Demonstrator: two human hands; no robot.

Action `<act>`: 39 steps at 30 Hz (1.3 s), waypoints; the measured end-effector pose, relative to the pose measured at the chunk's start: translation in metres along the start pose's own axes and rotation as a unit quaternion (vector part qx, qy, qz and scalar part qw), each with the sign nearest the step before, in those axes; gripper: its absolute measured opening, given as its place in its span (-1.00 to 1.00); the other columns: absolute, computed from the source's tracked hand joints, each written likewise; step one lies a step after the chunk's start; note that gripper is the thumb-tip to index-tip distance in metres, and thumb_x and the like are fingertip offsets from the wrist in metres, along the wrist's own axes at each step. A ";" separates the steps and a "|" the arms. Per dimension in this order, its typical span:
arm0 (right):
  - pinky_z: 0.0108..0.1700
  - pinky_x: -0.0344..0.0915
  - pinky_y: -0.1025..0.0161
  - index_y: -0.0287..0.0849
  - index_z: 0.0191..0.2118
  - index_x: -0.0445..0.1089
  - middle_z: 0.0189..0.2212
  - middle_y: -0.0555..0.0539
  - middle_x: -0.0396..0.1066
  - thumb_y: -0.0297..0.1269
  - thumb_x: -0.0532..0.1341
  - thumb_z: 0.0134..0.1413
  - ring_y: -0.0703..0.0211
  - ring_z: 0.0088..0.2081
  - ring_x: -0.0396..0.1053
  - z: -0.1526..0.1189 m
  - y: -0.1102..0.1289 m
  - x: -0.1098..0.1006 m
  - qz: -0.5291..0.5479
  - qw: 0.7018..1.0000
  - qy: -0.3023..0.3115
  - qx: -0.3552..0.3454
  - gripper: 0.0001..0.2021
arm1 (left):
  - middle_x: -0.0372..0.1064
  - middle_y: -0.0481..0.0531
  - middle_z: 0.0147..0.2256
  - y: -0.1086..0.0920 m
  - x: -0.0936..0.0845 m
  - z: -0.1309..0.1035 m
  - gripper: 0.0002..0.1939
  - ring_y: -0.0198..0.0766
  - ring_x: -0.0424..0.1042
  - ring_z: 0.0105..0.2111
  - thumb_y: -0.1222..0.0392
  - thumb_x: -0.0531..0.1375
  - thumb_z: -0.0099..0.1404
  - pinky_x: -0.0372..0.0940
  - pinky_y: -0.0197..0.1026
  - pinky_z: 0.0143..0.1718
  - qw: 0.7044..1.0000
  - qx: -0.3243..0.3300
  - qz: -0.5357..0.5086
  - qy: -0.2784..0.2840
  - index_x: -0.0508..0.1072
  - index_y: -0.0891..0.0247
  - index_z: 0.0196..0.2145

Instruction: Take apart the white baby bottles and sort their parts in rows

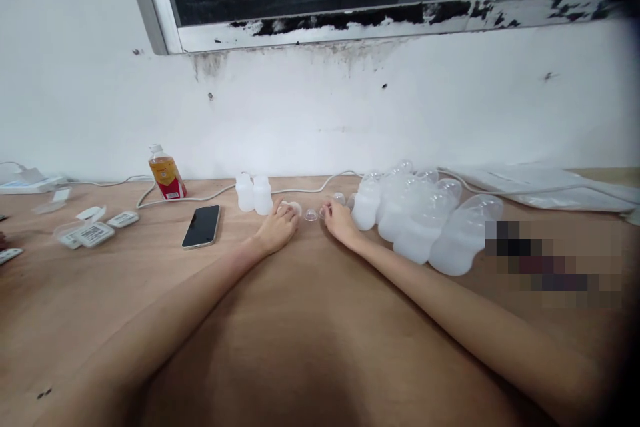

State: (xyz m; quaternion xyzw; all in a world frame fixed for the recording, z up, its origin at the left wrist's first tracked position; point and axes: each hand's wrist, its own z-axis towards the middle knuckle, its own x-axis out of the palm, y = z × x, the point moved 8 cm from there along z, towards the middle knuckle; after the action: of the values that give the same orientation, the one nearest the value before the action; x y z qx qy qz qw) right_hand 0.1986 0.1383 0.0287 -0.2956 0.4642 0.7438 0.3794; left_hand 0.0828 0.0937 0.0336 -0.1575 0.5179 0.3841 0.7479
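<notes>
My left hand (279,225) rests on the table with its fingers bent over a small whitish round piece (296,207), mostly covered by the fingers. Across from it, my right hand (341,221) is closed, fingertips pinched together; what they hold, if anything, is too small to tell. Between the hands lies a clear dome-shaped cap (311,215), and another clear cap (339,199) sits just behind my right fingers. Two frosted white bottles (253,194) stand upright behind my left hand. To the right of my right hand is a group of several frosted bottles with clear domed tops (413,217).
A phone (201,227) lies left of my left hand, with a drink bottle (167,173) behind it. White labelled boxes (95,233) are farther left. A white cable (205,199) runs along the wall. Clear plastic sheeting (525,187) lies at the back right.
</notes>
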 end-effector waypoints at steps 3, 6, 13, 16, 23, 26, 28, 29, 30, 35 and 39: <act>-0.30 0.15 0.25 -0.25 -0.31 0.25 -0.38 -0.18 0.38 -0.32 -0.14 0.10 0.12 -0.35 0.33 -0.019 0.009 -0.009 0.019 0.999 -0.007 -0.032 -0.74 | 0.31 0.12 -0.28 -0.009 -0.015 -0.019 -0.77 -0.15 0.18 -0.13 0.22 -0.08 0.23 -0.17 0.00 0.07 1.000 0.001 -0.016 -0.017 0.31 0.30 -0.24; -0.39 0.15 0.32 -0.18 -0.37 0.26 -0.47 -0.05 0.39 -0.25 -0.12 0.11 0.22 -0.45 0.31 -0.047 0.024 -0.015 0.040 0.996 0.021 -0.075 -0.74 | 0.30 0.09 -0.33 -0.012 -0.022 -0.035 -0.76 -0.18 0.21 -0.21 0.15 0.00 0.19 0.03 -0.07 -0.03 0.996 -0.012 -0.085 -0.024 0.28 0.29 -0.21; -0.48 0.05 0.34 -0.17 -0.08 0.16 -0.58 0.04 0.33 -0.20 0.02 0.01 0.23 -0.51 0.28 -0.081 0.046 -0.013 -0.042 0.986 0.110 -0.117 -0.67 | 0.23 0.07 -0.18 -0.015 -0.028 -0.050 -0.83 -0.21 0.18 -0.13 0.20 0.06 0.16 0.12 -0.15 -0.10 0.983 -0.004 -0.173 -0.068 0.38 0.23 -0.30; -0.46 0.06 0.31 -0.14 -0.18 0.25 -0.45 -0.04 0.36 -0.13 0.00 0.02 0.17 -0.43 0.31 -0.080 0.043 -0.012 -0.122 0.983 0.088 -0.101 -0.72 | 0.19 0.06 -0.11 -0.011 -0.028 -0.049 -0.85 -0.21 0.17 -0.10 0.21 0.07 0.15 0.10 -0.14 -0.08 0.982 -0.021 -0.171 -0.083 0.42 0.19 -0.34; -0.30 0.19 0.24 -0.11 -0.17 0.25 -0.22 -0.12 0.24 -0.19 -0.06 0.08 0.15 -0.25 0.28 -0.083 0.052 -0.016 -0.066 0.980 0.051 -0.180 -0.74 | 0.28 0.07 -0.21 -0.001 -0.028 -0.048 -0.61 -0.17 0.24 -0.19 0.11 0.15 0.08 0.15 -0.11 -0.18 0.986 -0.082 -0.125 -0.078 0.29 0.18 -0.10; -0.18 0.20 0.21 -0.11 -0.08 0.17 -0.22 -0.09 0.28 -0.27 -0.04 0.08 0.18 -0.21 0.28 -0.080 0.050 -0.020 0.055 0.980 0.042 -0.189 -0.74 | 0.31 0.09 -0.26 0.009 -0.026 -0.050 -0.55 -0.12 0.24 -0.21 0.06 0.17 0.04 0.15 -0.08 -0.19 0.982 -0.137 -0.109 -0.064 0.29 0.25 -0.10; -0.21 0.23 0.22 -0.11 -0.07 0.13 -0.28 -0.05 0.32 -0.29 0.04 0.03 0.21 -0.27 0.30 -0.075 0.042 -0.021 0.128 0.978 0.035 -0.163 -0.71 | 0.34 0.09 -0.30 0.014 -0.022 -0.050 -0.62 -0.12 0.27 -0.24 0.06 0.16 0.04 0.16 -0.09 -0.20 0.977 -0.164 -0.134 -0.037 0.35 0.27 -0.19; -0.25 0.25 0.23 -0.12 -0.09 0.14 -0.31 -0.04 0.32 -0.30 0.08 -0.01 0.22 -0.31 0.30 -0.072 0.037 -0.020 0.153 0.977 0.031 -0.147 -0.70 | 0.35 0.09 -0.32 0.016 -0.019 -0.050 -0.65 -0.12 0.29 -0.26 0.06 0.16 0.03 0.17 -0.09 -0.21 0.972 -0.176 -0.158 -0.022 0.38 0.26 -0.22; -0.28 0.26 0.24 -0.13 -0.12 0.17 -0.32 -0.03 0.32 -0.30 0.10 -0.04 0.23 -0.33 0.30 -0.070 0.033 -0.019 0.171 0.976 0.027 -0.134 -0.71 | 0.37 0.08 -0.33 0.018 -0.018 -0.050 -0.68 -0.13 0.31 -0.28 0.07 0.16 0.02 0.18 -0.10 -0.22 0.963 -0.189 -0.190 -0.011 0.39 0.26 -0.25; -0.27 0.27 0.25 -0.14 -0.18 0.25 -0.25 -0.06 0.30 -0.32 0.11 -0.07 0.26 -0.35 0.30 -0.061 0.020 -0.014 0.214 0.971 0.023 -0.100 -0.75 | 0.37 0.09 -0.25 0.021 -0.019 -0.049 -0.67 -0.19 0.36 -0.24 0.16 0.17 0.02 0.24 -0.18 -0.24 0.821 -0.258 -0.503 -0.079 0.30 0.31 -0.23; -0.32 0.28 0.25 -0.15 -0.14 0.25 -0.24 -0.09 0.32 -0.32 0.07 -0.04 0.26 -0.38 0.31 -0.059 0.014 -0.010 0.226 0.971 0.029 -0.068 -0.73 | 0.33 0.13 -0.17 0.013 -0.008 -0.050 -0.61 -0.16 0.35 -0.19 0.20 0.22 -0.04 0.27 -0.19 -0.25 0.715 -0.270 -0.640 -0.079 0.24 0.33 -0.23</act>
State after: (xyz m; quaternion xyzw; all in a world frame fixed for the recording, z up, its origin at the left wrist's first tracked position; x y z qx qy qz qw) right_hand 0.1975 0.0778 0.0203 -0.2296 0.4782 0.8311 0.1673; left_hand 0.0391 0.0677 0.0223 -0.6159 0.1071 -0.0513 0.7788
